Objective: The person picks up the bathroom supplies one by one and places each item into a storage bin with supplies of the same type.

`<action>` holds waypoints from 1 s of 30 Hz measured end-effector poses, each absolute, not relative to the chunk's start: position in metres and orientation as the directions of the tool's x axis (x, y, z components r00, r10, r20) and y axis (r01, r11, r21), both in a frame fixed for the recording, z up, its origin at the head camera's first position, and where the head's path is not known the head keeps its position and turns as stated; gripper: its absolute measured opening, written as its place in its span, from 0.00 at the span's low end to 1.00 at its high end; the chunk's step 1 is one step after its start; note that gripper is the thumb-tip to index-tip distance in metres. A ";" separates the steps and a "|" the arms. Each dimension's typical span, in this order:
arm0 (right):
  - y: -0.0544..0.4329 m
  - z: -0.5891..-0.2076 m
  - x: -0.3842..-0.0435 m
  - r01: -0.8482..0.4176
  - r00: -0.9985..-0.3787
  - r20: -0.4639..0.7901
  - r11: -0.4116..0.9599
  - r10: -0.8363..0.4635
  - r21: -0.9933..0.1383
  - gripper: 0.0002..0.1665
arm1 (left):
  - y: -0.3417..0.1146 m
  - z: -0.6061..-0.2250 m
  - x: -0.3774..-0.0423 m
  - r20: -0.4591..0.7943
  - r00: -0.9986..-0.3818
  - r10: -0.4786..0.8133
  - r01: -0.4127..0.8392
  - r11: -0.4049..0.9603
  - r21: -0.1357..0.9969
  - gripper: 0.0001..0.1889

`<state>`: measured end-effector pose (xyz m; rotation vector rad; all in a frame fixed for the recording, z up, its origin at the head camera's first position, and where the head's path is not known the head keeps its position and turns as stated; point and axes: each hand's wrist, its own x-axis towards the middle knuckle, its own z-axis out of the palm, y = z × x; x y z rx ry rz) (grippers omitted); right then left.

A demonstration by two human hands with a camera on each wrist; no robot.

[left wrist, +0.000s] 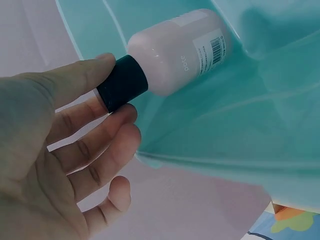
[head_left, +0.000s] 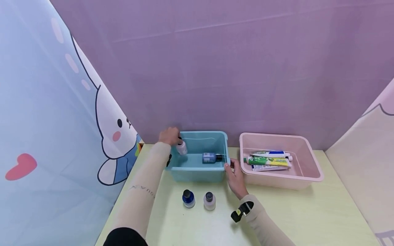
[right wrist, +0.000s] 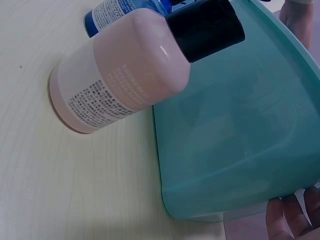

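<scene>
My left hand (head_left: 169, 136) pinches the black cap of a pale pink bottle (left wrist: 175, 52) between thumb and fingers, at the left end of a teal bin (head_left: 197, 174). That bottle leans inside the bin, cap up; whether its base touches the floor I cannot tell. A blue bottle (head_left: 209, 157) lies on its side in the same bin. At the bin's front right corner my right hand (head_left: 236, 179) holds the rim, fingers on the outer wall in the right wrist view. In front of the bin stand a dark blue bottle (head_left: 188, 199) and another pale pink bottle (right wrist: 127, 70), both black-capped.
Right of the teal bin sits a pink bin (head_left: 283, 179) holding several toothpaste tubes (head_left: 269, 161). Both bins stand on a light wooden table (head_left: 307, 218) against a purple cloth backdrop (head_left: 215, 68). A printed blue cloth (head_left: 55, 102) hangs along the left.
</scene>
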<state>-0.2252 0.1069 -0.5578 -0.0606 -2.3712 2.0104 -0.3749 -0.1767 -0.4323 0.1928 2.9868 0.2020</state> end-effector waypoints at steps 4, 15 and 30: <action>0.106 -0.557 -0.226 0.020 -0.999 -0.012 0.159 0.047 -0.987 0.27 | -0.172 -0.431 -0.374 -0.151 -0.980 0.127 0.105 0.984 0.146 0.08; 0.104 -0.548 -0.221 0.023 -0.999 -0.016 0.179 0.035 -0.984 0.27 | -0.169 -0.440 -0.379 -0.167 -0.978 0.124 0.113 0.991 0.076 0.07; 0.106 -0.562 -0.226 0.026 -0.998 -0.017 0.166 0.053 -0.986 0.27 | -0.166 -0.447 -0.379 -0.158 -0.983 0.094 0.086 0.995 0.057 0.08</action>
